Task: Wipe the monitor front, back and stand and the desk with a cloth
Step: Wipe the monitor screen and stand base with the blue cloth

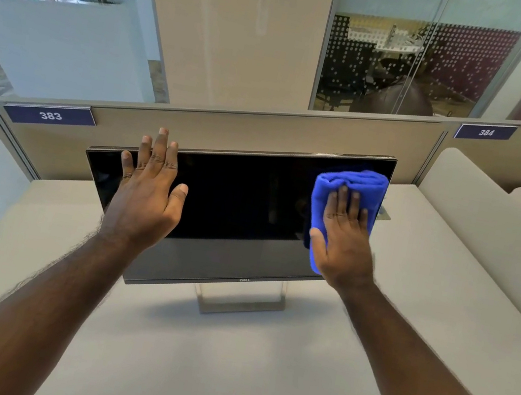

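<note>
Black flat-panel monitor (234,199) stands on a slim silver stand (242,302) at the far middle of the pale desk (205,361), screen facing the person and leaning back a little. Its long axis runs left to right, the right end reading higher in the wide-angle view.

Right hand (344,236) — fingers straight, palm flat, pressing a folded blue microfibre cloth (351,185) against the right end of the screen. Cloth reaches almost to the top right corner and overhangs the hand on the far side. Nothing curled round it; it is pinned by pressure only.

Left hand (149,188) — released, fingers spread and straight, over the upper left part of the screen, fingertips at the top edge. Whether the palm actually touches the glass cannot be told; it looks placed to steady the panel.

Judgement: front of monitor in hand. Unwiped glass lies to the left of the cloth, so the stroke would run leftward along the long axis, toward the left hand, which would need to give way or lift.

Room: beige partition panel (263,135) sits just behind the top edge — tight for reaching the back. Desk near the stand offers open room. Pushing hard could tip the panel back.
</note>
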Demonstrator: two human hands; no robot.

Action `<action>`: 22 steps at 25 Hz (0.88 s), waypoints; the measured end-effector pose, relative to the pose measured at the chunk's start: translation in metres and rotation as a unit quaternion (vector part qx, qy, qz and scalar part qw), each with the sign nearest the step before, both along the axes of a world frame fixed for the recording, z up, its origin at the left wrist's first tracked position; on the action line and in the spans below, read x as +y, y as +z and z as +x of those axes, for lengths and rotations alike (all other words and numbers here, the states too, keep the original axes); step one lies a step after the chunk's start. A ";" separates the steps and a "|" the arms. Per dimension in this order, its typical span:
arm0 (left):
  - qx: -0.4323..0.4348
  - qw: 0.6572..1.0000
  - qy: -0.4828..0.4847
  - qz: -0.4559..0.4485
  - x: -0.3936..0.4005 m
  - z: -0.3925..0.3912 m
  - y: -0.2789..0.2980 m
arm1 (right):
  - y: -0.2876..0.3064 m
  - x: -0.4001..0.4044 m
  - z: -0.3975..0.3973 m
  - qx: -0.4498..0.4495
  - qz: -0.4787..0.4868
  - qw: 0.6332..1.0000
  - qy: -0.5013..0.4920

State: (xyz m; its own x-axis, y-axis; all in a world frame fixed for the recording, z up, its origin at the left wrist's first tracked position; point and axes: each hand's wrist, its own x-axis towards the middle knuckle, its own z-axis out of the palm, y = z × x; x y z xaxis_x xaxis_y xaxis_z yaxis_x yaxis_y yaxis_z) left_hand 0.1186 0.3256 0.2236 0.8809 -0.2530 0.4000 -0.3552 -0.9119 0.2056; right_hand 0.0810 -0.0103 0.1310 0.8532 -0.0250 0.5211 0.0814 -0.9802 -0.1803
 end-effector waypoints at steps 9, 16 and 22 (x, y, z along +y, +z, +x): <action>0.002 1.000 -0.001 -0.001 0.004 0.000 0.001 | 0.030 0.046 0.021 -0.089 -0.061 0.993 -0.036; 0.006 1.000 0.018 -0.013 0.022 0.001 0.000 | 0.049 0.022 0.029 -0.116 0.169 0.979 -0.004; 0.004 1.000 0.006 -0.006 0.027 -0.001 0.000 | 0.056 0.073 0.031 -0.143 0.094 0.984 0.046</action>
State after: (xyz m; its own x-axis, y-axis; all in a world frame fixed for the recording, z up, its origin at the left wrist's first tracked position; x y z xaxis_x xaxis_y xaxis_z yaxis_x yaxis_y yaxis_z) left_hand 0.1172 0.3526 0.2236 0.8872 -0.2370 0.3958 -0.3418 -0.9139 0.2189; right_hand 0.1119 0.0629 0.1870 0.6751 -0.0728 0.7341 0.2422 -0.9181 -0.3138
